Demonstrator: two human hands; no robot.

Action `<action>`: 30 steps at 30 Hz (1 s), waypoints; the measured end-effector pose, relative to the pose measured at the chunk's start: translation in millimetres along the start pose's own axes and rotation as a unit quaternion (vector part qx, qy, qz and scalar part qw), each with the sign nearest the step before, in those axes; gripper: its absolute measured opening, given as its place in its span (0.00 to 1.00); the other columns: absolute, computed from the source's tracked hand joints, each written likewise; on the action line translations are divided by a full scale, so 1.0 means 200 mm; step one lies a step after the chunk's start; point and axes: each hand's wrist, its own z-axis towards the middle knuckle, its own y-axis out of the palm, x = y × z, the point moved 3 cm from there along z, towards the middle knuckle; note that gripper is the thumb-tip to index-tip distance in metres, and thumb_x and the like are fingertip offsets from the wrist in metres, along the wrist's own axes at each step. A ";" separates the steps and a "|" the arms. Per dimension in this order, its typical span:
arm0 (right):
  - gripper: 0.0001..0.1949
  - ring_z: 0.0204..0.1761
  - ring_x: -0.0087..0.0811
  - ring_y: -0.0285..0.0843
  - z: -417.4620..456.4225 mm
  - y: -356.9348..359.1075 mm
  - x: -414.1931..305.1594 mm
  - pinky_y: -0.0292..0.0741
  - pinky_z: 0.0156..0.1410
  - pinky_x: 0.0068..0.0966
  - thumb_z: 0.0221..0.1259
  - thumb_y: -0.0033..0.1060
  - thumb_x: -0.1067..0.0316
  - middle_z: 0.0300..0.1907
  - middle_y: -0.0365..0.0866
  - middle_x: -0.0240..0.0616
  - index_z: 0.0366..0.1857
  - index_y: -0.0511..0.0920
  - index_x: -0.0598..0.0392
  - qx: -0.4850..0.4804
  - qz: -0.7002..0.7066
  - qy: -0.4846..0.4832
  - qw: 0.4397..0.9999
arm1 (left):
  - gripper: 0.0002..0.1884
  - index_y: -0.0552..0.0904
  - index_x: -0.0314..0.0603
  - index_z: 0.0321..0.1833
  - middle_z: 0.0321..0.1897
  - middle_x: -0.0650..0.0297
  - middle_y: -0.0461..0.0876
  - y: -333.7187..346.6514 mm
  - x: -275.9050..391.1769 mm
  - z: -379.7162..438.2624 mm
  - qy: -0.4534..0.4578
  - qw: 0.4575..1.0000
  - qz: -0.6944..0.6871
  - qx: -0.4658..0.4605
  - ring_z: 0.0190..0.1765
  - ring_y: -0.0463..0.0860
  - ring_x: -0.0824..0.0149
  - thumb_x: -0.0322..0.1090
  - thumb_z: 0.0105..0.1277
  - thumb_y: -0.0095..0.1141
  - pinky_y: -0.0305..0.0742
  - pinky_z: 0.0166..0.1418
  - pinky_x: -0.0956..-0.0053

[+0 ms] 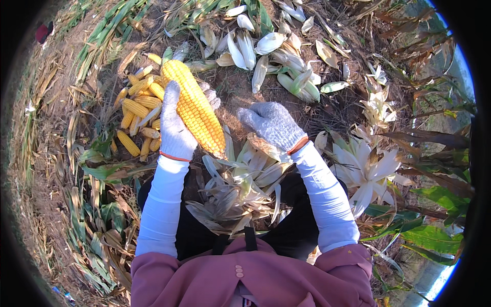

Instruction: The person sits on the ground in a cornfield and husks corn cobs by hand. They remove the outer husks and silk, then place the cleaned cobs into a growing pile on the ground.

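In a grey knit glove with an orange cuff, my left hand (174, 128) grips a husked yellow ear of corn (193, 105), thumb on its near side and fingertips showing behind it. My right hand (272, 124), gloved alike, is curled to the right of the ear and apart from it. Pale husk (268, 147) shows just under the right glove; whether the hand holds it I cannot tell. A heap of husked yellow ears (140, 107) lies on the ground left of my left hand. Loose husks (245, 184) are piled between my knees.
Stripped husks (287, 57) are strewn over the soil ahead. A spread white husk (364, 169) lies to the right, near standing corn plants (441, 199). Cut stalks and leaves (111, 34) cover the ground at left. A small dark red object (42, 33) is at the far upper left.
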 end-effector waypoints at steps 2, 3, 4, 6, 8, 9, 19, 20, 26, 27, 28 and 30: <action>0.22 0.36 0.37 0.84 -0.01 0.02 -0.04 0.79 0.47 0.32 0.72 0.57 0.49 0.35 0.86 0.49 0.42 0.85 0.63 -0.024 0.001 -0.017 1.000 | 0.29 0.72 0.39 0.66 0.49 0.51 0.80 0.02 -0.01 -0.01 0.009 0.999 -0.008 0.029 0.54 0.80 0.49 0.56 0.73 0.54 0.77 0.62 0.49; 0.21 0.37 0.35 0.84 -0.01 0.02 -0.06 0.79 0.48 0.32 0.71 0.58 0.50 0.36 0.86 0.48 0.44 0.84 0.63 0.001 0.042 -0.031 0.999 | 0.28 0.72 0.38 0.65 0.47 0.52 0.80 0.03 -0.01 -0.02 0.020 1.000 -0.009 0.019 0.51 0.82 0.51 0.55 0.74 0.54 0.78 0.61 0.49; 0.21 0.38 0.33 0.84 -0.02 0.03 -0.07 0.79 0.49 0.32 0.71 0.59 0.51 0.37 0.87 0.47 0.47 0.84 0.63 0.032 0.078 -0.047 0.995 | 0.28 0.72 0.38 0.66 0.48 0.52 0.81 0.04 -0.01 -0.03 0.016 0.999 -0.001 0.050 0.51 0.82 0.52 0.54 0.74 0.54 0.79 0.60 0.51; 0.23 0.49 0.30 0.83 -0.01 0.05 -0.06 0.80 0.55 0.30 0.69 0.65 0.58 0.49 0.86 0.44 0.60 0.77 0.63 0.032 0.221 -0.026 0.974 | 0.28 0.71 0.38 0.67 0.49 0.53 0.81 0.06 -0.02 -0.04 0.021 0.998 0.027 0.054 0.52 0.83 0.54 0.52 0.74 0.55 0.80 0.60 0.54; 0.32 0.60 0.38 0.78 0.00 0.04 -0.05 0.73 0.66 0.32 0.64 0.69 0.50 0.59 0.80 0.50 0.66 0.73 0.62 0.075 0.246 -0.075 0.963 | 0.27 0.72 0.38 0.68 0.50 0.54 0.82 0.08 -0.02 -0.06 0.022 0.998 0.047 0.041 0.52 0.83 0.57 0.50 0.74 0.55 0.81 0.59 0.58; 0.37 0.66 0.43 0.76 0.01 0.04 -0.04 0.70 0.72 0.33 0.61 0.71 0.46 0.63 0.78 0.53 0.68 0.70 0.61 0.094 0.258 -0.092 0.957 | 0.27 0.72 0.38 0.68 0.50 0.55 0.82 0.09 -0.03 -0.06 0.027 0.997 0.071 0.030 0.51 0.84 0.59 0.49 0.74 0.55 0.81 0.59 0.61; 0.14 0.36 0.34 0.86 0.01 0.06 -0.05 0.80 0.46 0.33 0.64 0.65 0.58 0.35 0.88 0.40 0.43 0.85 0.57 0.078 0.247 -0.086 0.962 | 0.28 0.72 0.35 0.66 0.52 0.52 0.82 0.07 -0.08 -0.07 -0.081 0.996 0.027 -0.020 0.52 0.83 0.57 0.48 0.71 0.57 0.81 0.58 0.61; 0.13 0.36 0.35 0.86 0.01 0.04 -0.04 0.80 0.46 0.33 0.64 0.65 0.58 0.34 0.87 0.41 0.43 0.86 0.56 0.087 0.214 -0.069 0.971 | 0.29 0.72 0.35 0.66 0.52 0.51 0.81 0.07 -0.09 -0.06 -0.092 0.995 0.019 -0.039 0.52 0.83 0.56 0.49 0.71 0.58 0.81 0.58 0.60; 0.11 0.40 0.48 0.86 0.00 -0.07 0.01 0.80 0.46 0.39 0.63 0.62 0.59 0.35 0.86 0.48 0.42 0.86 0.53 0.180 -0.149 -0.048 0.971 | 0.32 0.71 0.36 0.64 0.50 0.49 0.79 0.04 -0.07 -0.03 -0.071 0.997 -0.029 -0.027 0.49 0.80 0.55 0.57 0.70 0.58 0.79 0.56 0.60; 0.12 0.41 0.48 0.86 -0.01 -0.07 0.02 0.80 0.46 0.39 0.63 0.62 0.59 0.35 0.86 0.49 0.43 0.85 0.53 0.139 -0.135 -0.047 0.980 | 0.31 0.71 0.37 0.63 0.50 0.49 0.79 0.04 -0.06 -0.02 -0.057 0.998 -0.029 -0.027 0.49 0.80 0.55 0.57 0.71 0.58 0.79 0.55 0.60; 0.12 0.41 0.48 0.86 -0.01 -0.06 0.02 0.80 0.46 0.39 0.64 0.62 0.59 0.35 0.86 0.49 0.43 0.85 0.53 0.097 -0.121 -0.045 0.987 | 0.29 0.72 0.38 0.62 0.49 0.50 0.79 0.04 -0.05 -0.01 -0.075 0.995 -0.068 -0.026 0.49 0.80 0.55 0.56 0.71 0.58 0.79 0.55 0.59; 0.15 0.40 0.41 0.87 -0.03 -0.03 -0.01 0.81 0.46 0.35 0.66 0.62 0.56 0.37 0.88 0.45 0.47 0.85 0.55 0.033 -0.082 -0.051 0.995 | 0.29 0.73 0.39 0.61 0.48 0.50 0.80 0.04 -0.03 -0.01 -0.059 0.996 -0.061 -0.028 0.49 0.81 0.55 0.57 0.71 0.58 0.79 0.55 0.58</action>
